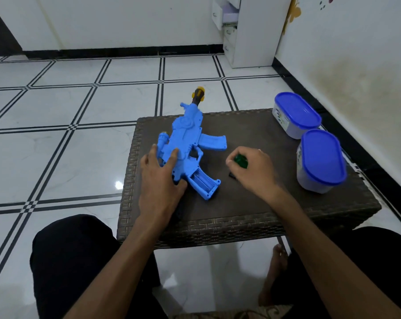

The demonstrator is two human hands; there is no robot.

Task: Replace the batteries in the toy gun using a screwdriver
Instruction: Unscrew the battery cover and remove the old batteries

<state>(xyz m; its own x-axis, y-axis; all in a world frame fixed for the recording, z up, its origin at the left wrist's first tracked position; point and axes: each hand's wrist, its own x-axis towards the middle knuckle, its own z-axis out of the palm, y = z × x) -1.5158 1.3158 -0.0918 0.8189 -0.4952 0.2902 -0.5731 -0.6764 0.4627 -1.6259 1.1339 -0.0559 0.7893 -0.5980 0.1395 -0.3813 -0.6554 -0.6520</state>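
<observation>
Left hand (159, 178) is pressing flat on the blue toy gun (190, 143) lying on the wicker table (252, 203); right hand (252, 169) is gripping the green-handled screwdriver (240, 161). Light, rigid plastic, probably best steadied by the body.

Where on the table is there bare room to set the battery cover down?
Two bare patches: the table's near strip by the front rim, between the forearms, and the far middle, between the toy gun and the two blue-lidded containers. The stretch between the left hand and right hand is crowded.
</observation>
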